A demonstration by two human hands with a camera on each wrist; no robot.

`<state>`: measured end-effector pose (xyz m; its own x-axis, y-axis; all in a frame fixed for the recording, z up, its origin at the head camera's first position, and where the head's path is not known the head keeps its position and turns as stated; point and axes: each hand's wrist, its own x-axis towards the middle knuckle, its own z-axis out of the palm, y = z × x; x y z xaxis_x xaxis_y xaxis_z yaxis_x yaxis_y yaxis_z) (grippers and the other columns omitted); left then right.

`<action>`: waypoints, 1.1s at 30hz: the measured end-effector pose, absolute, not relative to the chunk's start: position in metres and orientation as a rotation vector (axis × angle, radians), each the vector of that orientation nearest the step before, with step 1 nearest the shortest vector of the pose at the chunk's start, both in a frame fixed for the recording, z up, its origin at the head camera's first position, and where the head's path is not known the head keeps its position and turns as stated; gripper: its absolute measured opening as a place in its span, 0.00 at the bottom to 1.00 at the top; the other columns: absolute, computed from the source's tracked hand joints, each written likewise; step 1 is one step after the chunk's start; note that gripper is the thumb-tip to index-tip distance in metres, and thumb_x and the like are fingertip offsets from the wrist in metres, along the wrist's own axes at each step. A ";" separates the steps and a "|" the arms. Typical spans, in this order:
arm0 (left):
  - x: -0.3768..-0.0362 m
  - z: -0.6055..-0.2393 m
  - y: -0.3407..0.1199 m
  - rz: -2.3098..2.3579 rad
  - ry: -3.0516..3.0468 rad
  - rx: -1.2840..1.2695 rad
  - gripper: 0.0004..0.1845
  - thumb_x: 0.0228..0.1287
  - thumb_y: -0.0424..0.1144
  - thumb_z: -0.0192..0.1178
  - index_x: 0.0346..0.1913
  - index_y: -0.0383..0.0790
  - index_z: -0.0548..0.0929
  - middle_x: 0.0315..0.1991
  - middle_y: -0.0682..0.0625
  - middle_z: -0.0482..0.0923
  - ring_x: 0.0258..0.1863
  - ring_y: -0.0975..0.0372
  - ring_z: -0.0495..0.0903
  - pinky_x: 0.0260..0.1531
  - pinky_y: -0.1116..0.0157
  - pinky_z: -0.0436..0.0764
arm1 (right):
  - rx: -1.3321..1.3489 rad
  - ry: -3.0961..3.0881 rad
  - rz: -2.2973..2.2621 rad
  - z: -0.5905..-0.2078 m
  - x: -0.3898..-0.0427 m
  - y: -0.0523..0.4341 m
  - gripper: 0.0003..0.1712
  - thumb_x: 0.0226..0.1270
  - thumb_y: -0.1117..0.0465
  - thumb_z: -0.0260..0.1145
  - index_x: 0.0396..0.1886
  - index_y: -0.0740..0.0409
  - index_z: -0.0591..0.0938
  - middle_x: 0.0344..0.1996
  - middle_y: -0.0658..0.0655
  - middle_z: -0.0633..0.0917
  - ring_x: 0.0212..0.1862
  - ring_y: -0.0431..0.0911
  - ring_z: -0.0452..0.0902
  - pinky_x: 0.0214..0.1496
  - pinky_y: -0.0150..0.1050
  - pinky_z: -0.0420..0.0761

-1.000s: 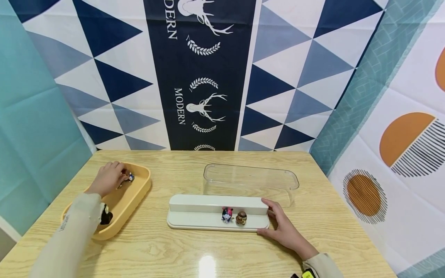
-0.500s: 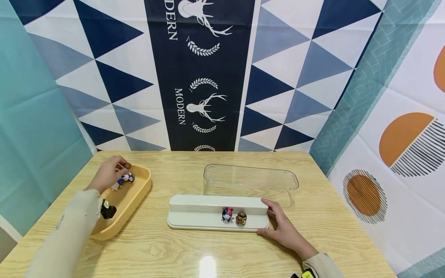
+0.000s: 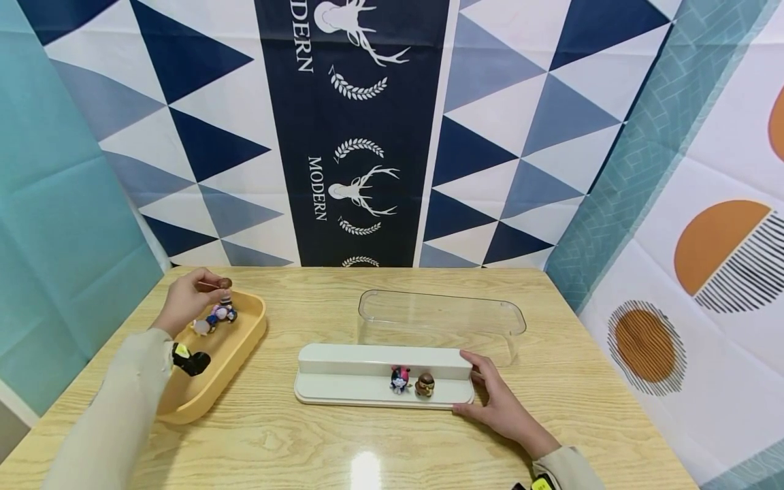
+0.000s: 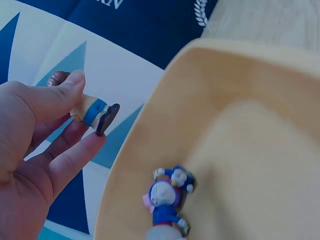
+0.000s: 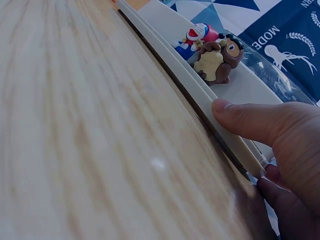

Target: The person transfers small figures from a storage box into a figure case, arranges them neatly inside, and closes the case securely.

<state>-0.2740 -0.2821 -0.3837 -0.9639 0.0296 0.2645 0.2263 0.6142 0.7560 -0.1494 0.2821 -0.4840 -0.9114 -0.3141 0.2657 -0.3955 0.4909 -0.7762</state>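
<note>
Left hand [image 3: 186, 299] raised above the far end of the yellow tray [image 3: 241, 340], thumb and fingers pinching a small figurine [image 4: 92, 111] clear of the tray. Figurine has a brown head, pale body with a blue band, dark flat base. In the left wrist view its long axis lies nearly level, tilted slightly down toward the base; the base points toward the tray, the head is tucked back behind the thumb tip. In the head view the brown head [image 3: 224, 283] shows at the fingertips, above the tray's far rim. Below it, on the tray floor, a blue figurine [image 4: 167, 197] lies on its side; a dark figurine [image 3: 191, 362] with a yellow spot sits nearer the front of the tray, beside the sleeve [image 3: 122, 408]. Right hand [image 3: 499, 401] rests on the table [image 3: 367, 449] at the right end of the white stand [image 3: 343, 389], fingers relaxed and nearly straight, thumb lying on the stand's lower step, other fingers touching its end; gripping nothing. On that lower step, right of centre, stand two figurines touching each other: a red-and-blue one [image 3: 400, 378] and a brown one [image 3: 425, 385], both upright. A clear lid [image 3: 441, 314] lies on the table just behind the stand.
</note>
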 end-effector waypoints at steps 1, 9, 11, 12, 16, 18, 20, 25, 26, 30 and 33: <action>-0.274 -0.384 -0.282 -1.315 -2.601 -0.206 0.13 0.68 0.36 0.65 0.46 0.29 0.76 0.48 0.33 0.81 0.34 0.76 0.78 0.34 0.76 0.79 | 0.627 -2.637 1.409 -0.484 -0.150 0.282 0.53 0.55 0.59 0.79 0.76 0.52 0.59 0.66 0.62 0.65 0.66 0.63 0.68 0.67 0.57 0.66; -0.275 -0.381 -0.271 -1.608 -2.477 -0.228 0.16 0.68 0.37 0.65 0.46 0.26 0.74 0.37 0.59 0.81 0.33 0.73 0.81 0.36 0.72 0.83 | 0.601 -2.647 1.413 -0.484 -0.150 0.281 0.53 0.55 0.60 0.79 0.76 0.52 0.60 0.67 0.61 0.65 0.67 0.63 0.67 0.67 0.57 0.65; -0.275 -0.380 -0.268 -1.668 -2.453 -0.240 0.14 0.68 0.36 0.65 0.45 0.27 0.74 0.36 0.63 0.81 0.33 0.73 0.82 0.35 0.73 0.83 | 0.595 -2.649 1.414 -0.484 -0.150 0.281 0.53 0.55 0.60 0.79 0.76 0.52 0.59 0.67 0.62 0.65 0.67 0.63 0.67 0.67 0.56 0.65; -0.275 -0.380 -0.266 -1.704 -2.440 -0.246 0.13 0.68 0.35 0.65 0.44 0.28 0.74 0.35 0.63 0.81 0.33 0.73 0.82 0.36 0.73 0.83 | 0.593 -2.652 1.412 -0.484 -0.150 0.281 0.53 0.55 0.60 0.79 0.76 0.52 0.59 0.67 0.62 0.65 0.67 0.63 0.67 0.67 0.56 0.65; -0.274 -0.378 -0.257 -1.799 -2.411 -0.270 0.12 0.67 0.32 0.65 0.43 0.28 0.75 0.36 0.60 0.81 0.34 0.72 0.82 0.37 0.72 0.83 | 0.600 -2.650 1.408 -0.484 -0.150 0.281 0.53 0.55 0.60 0.79 0.76 0.53 0.59 0.67 0.62 0.65 0.67 0.62 0.67 0.67 0.56 0.66; -0.274 -0.377 -0.253 -1.810 -2.409 -0.288 0.13 0.66 0.32 0.66 0.44 0.27 0.75 0.37 0.59 0.81 0.34 0.72 0.82 0.37 0.71 0.84 | 0.609 -2.645 1.408 -0.484 -0.150 0.281 0.53 0.55 0.60 0.79 0.75 0.54 0.59 0.67 0.62 0.65 0.67 0.62 0.67 0.67 0.56 0.66; -0.273 -0.377 -0.248 -1.805 -2.407 -0.304 0.14 0.66 0.31 0.66 0.45 0.25 0.74 0.36 0.60 0.81 0.34 0.72 0.82 0.37 0.70 0.84 | 0.617 -2.639 1.405 -0.485 -0.150 0.281 0.53 0.54 0.60 0.79 0.76 0.54 0.59 0.66 0.62 0.65 0.67 0.62 0.67 0.67 0.56 0.66; -0.271 -0.374 -0.236 -1.798 -2.435 -0.278 0.13 0.66 0.31 0.66 0.44 0.26 0.75 0.36 0.58 0.80 0.33 0.71 0.82 0.38 0.67 0.85 | 0.619 -2.634 1.399 -0.486 -0.148 0.280 0.53 0.54 0.60 0.79 0.76 0.53 0.59 0.66 0.63 0.65 0.67 0.63 0.67 0.67 0.56 0.66; -0.270 -0.373 -0.234 -1.793 -2.445 -0.269 0.12 0.65 0.31 0.66 0.44 0.27 0.75 0.36 0.57 0.80 0.33 0.71 0.82 0.39 0.66 0.85 | 0.616 -2.634 1.400 -0.486 -0.148 0.280 0.53 0.54 0.60 0.79 0.76 0.53 0.60 0.66 0.63 0.65 0.66 0.63 0.68 0.67 0.56 0.66; -0.267 -0.374 -0.226 -1.819 -2.444 -0.301 0.10 0.65 0.29 0.66 0.43 0.27 0.76 0.35 0.56 0.80 0.33 0.71 0.82 0.38 0.67 0.85 | 0.612 -2.635 1.393 -0.487 -0.146 0.279 0.53 0.55 0.60 0.79 0.75 0.53 0.60 0.66 0.63 0.66 0.66 0.63 0.68 0.67 0.56 0.66; -0.265 -0.376 -0.220 -1.864 -2.426 -0.342 0.09 0.64 0.28 0.66 0.41 0.29 0.76 0.37 0.53 0.82 0.33 0.69 0.83 0.37 0.67 0.85 | 0.620 -2.630 1.387 -0.487 -0.147 0.279 0.53 0.54 0.60 0.79 0.75 0.54 0.60 0.66 0.63 0.66 0.66 0.62 0.68 0.67 0.56 0.66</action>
